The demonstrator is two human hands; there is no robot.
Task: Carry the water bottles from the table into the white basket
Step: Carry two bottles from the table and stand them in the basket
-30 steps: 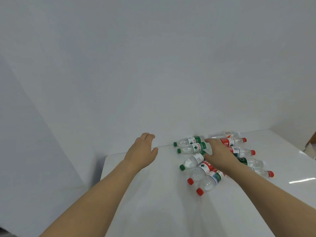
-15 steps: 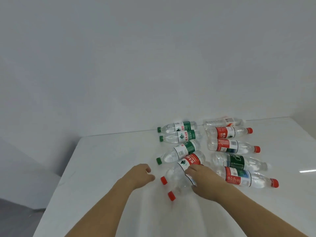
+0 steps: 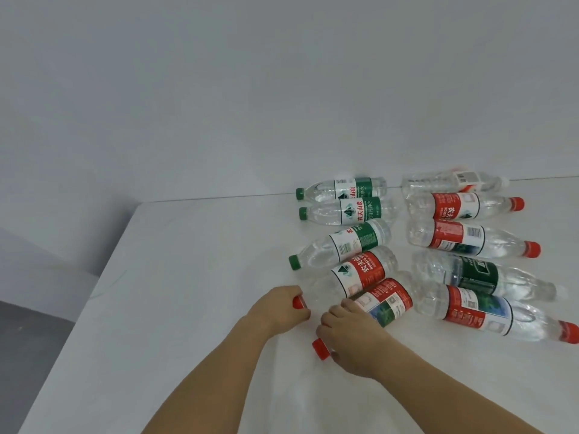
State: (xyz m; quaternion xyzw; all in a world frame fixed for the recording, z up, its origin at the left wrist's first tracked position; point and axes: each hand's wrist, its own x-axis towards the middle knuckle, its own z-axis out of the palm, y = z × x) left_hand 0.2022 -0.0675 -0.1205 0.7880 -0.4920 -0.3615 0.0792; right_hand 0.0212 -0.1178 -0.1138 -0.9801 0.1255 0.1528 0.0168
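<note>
Ten bottles (image 3: pixel 357 242) are counted on the counter (image 3: pixel 194 277), bare leftward to its edge. Left grip (image 3: pixel 279 308) and right grip (image 3: pixel 347 333) each grasp a red-capped bottle.

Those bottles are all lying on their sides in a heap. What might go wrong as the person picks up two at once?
The left hand holds one red-capped bottle only near its cap, so the heavy body could sag or slip. The right hand grips the nearest bottle, which touches its neighbours; lifting it may set round bottles rolling across the table. The white basket is out of view, so the carry is unjudged.
</note>
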